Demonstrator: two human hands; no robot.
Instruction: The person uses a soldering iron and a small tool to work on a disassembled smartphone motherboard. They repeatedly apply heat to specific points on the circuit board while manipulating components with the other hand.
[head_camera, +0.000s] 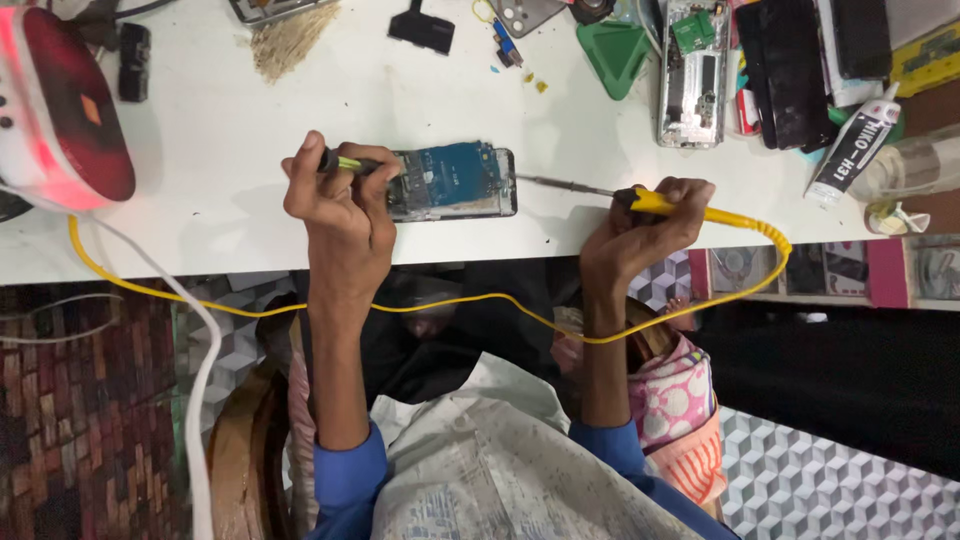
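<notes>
The left hand (340, 205) grips tweezers (352, 163) steadying the opened phone's circuit board (455, 178), while the right hand (645, 225) clenches a yellow-handled soldering iron (660, 203), tip angled boardward.

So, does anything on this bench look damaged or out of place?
Yes. The opened phone lies with its back off and blue circuit board bare, between the left hand, holding a small tool, and the right hand, holding a yellow soldering iron. The yellow cord sags off the table edge.
</notes>
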